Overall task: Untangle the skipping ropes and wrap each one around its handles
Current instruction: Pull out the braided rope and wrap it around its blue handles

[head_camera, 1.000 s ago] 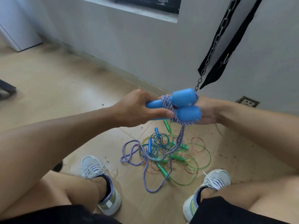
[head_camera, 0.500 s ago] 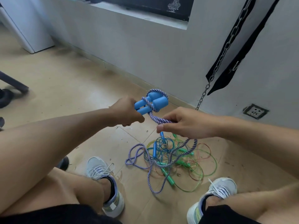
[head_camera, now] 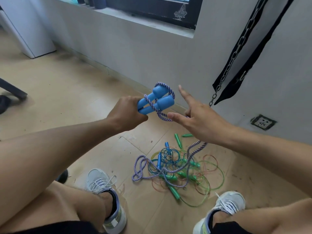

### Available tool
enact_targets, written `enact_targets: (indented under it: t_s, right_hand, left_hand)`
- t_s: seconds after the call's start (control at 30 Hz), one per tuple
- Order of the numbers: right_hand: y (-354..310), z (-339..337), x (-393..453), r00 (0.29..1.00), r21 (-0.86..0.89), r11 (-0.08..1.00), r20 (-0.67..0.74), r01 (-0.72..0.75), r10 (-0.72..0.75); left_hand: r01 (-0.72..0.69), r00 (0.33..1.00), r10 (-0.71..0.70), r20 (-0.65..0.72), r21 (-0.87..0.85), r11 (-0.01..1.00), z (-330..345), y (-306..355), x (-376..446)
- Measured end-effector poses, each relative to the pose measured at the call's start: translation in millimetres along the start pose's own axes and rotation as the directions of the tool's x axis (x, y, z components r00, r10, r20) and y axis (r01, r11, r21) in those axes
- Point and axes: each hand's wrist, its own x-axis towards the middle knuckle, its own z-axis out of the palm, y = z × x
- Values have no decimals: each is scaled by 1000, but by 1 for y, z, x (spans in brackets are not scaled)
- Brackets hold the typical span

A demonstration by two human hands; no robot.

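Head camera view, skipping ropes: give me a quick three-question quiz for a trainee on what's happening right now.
1. True or false: the left hand grips both blue handles.
2. Which rope is wrapped round those handles? A) green B) purple-and-white braided rope C) orange
3. Fill in: the tangled pile lies on the floor between the two ____.

Key: 1 true; 2 B; 3 shoes. The right hand has index finger and thumb extended, the rope passing by it.
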Motion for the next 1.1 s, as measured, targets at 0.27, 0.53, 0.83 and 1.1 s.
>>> enact_targets:
  t_s: [0.27, 0.53, 0.83, 1.1]
  right_hand:
    - [9, 8, 6, 985, 88, 985, -105, 149, -139]
    - [8, 18, 2, 929, -202, 940, -196, 275, -314]
    - [8, 15, 1, 979, -247, 949, 86, 199, -183]
    - [-31, 16, -21, 955, -479, 849, 280, 224, -95]
  left_hand:
    - [-30, 998, 32, 48, -44, 999, 6, 0, -5]
    - [200, 910, 43, 413, -528, 826, -8, 22, -13]
    - [348, 906, -230, 355, -315, 883, 0, -1, -5]
    - [454, 886, -403, 231, -253, 854, 2, -16, 5]
